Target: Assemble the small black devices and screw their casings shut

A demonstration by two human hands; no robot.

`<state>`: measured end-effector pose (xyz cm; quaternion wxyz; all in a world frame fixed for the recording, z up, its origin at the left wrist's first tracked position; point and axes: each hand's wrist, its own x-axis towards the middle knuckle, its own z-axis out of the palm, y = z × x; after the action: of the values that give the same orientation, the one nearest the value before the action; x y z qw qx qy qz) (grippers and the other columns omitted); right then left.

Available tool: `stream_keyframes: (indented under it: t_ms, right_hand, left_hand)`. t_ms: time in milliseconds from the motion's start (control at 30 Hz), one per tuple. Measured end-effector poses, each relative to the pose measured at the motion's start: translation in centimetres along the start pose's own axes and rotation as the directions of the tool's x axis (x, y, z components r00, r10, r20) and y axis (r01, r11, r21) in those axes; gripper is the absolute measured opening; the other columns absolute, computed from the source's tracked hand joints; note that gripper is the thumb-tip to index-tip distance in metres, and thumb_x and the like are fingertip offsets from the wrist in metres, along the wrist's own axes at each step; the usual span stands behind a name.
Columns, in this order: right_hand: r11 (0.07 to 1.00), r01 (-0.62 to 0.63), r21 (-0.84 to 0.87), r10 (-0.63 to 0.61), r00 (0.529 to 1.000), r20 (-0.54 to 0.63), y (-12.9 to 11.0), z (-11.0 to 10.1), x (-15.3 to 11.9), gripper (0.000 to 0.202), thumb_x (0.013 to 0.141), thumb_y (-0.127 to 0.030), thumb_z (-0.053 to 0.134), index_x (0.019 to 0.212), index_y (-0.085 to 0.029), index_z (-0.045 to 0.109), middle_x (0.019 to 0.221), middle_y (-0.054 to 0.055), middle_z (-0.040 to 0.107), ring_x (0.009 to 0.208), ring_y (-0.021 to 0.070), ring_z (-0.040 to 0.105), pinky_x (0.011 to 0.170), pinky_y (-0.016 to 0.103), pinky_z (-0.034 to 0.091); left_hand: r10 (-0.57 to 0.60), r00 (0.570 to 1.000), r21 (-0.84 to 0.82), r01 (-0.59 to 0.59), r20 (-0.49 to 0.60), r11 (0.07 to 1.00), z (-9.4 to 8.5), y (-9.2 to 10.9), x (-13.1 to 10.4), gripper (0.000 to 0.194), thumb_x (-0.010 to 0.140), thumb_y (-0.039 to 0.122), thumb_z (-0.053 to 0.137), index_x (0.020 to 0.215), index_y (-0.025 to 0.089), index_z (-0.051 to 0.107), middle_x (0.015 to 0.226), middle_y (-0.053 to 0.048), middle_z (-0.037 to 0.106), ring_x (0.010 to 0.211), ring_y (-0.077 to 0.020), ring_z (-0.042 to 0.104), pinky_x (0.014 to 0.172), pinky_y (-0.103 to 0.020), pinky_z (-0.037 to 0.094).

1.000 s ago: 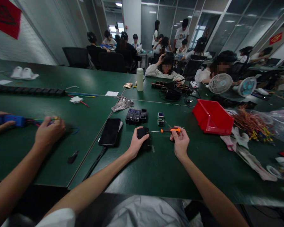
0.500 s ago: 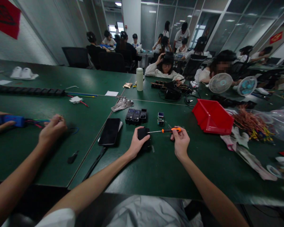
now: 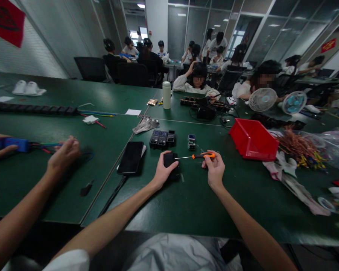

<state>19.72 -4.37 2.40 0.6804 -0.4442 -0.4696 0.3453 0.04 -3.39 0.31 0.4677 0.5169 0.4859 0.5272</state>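
Observation:
My left hand is closed around a small black plastic housing held low over the green table. In my right hand is a screwdriver with an orange and black handle, gripped between thumb and fingers. Its thin shaft points left, and the tip meets the right side of the housing; whether it sits in a screw cannot be made out. Beyond my hands stand several black modules in a row, and a small module with a pale face lies to their right.
A phone lies left of my left hand. To the right are a red bin, copper wires and gloves. A pale green bottle stands farther back. At left, a co-worker's hands hold a blue tool and wires.
My right hand and the screwdriver have shifted very slightly left, toward the housing. My left hand stays in place. The co-worker's right hand at left has opened a little.

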Motion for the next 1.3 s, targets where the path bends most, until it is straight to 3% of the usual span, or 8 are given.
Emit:
stream_keyframes:
  t_ms: [300, 833, 1300]
  right_hand:
    - [1.0, 0.001, 0.01, -0.001, 1.0, 0.026, 0.03, -0.01, -0.16, 0.028, 0.083, -0.03, 0.055, 0.108, -0.018, 0.05, 0.095, 0.006, 0.063, 0.053, 0.0087, 0.053, 0.052, 0.025, 0.045]
    - [0.998, 0.012, -0.07, -0.013, 1.0, -0.014, 0.51, -0.24, 0.11, 0.023, 0.083, -0.034, 0.057, 0.098, -0.018, 0.054, 0.071, -0.003, 0.054, 0.046, 0.0071, 0.051, 0.045, 0.021, 0.04]
    - [0.996, -0.007, -0.087, 0.008, 1.0, 0.001, 0.87, -0.51, 0.24, 0.021, 0.082, -0.034, 0.059, 0.095, -0.017, 0.054, 0.065, -0.004, 0.053, 0.044, 0.007, 0.05, 0.042, 0.02, 0.038]
  left_hand:
    - [-0.01, 1.0, 0.002, 0.01, -0.016, 1.0, 0.1, 0.39, -0.06, 0.055, 0.069, 0.039, 0.068, 0.118, 0.025, 0.047, 0.1, -0.002, 0.055, 0.087, -0.016, 0.054, 0.078, -0.028, 0.045]
    - [0.017, 0.999, 0.056, -0.019, 0.044, 0.998, -0.12, 0.28, -0.15, 0.054, 0.073, 0.041, 0.064, 0.121, 0.025, 0.043, 0.098, -0.001, 0.051, 0.081, -0.0141, 0.052, 0.073, -0.025, 0.045]
    - [0.016, 1.0, 0.063, -0.018, 0.024, 0.998, -0.27, -0.39, 0.08, 0.048, 0.076, 0.043, 0.06, 0.119, 0.026, 0.045, 0.103, -0.002, 0.052, 0.086, -0.0156, 0.053, 0.076, -0.027, 0.045]
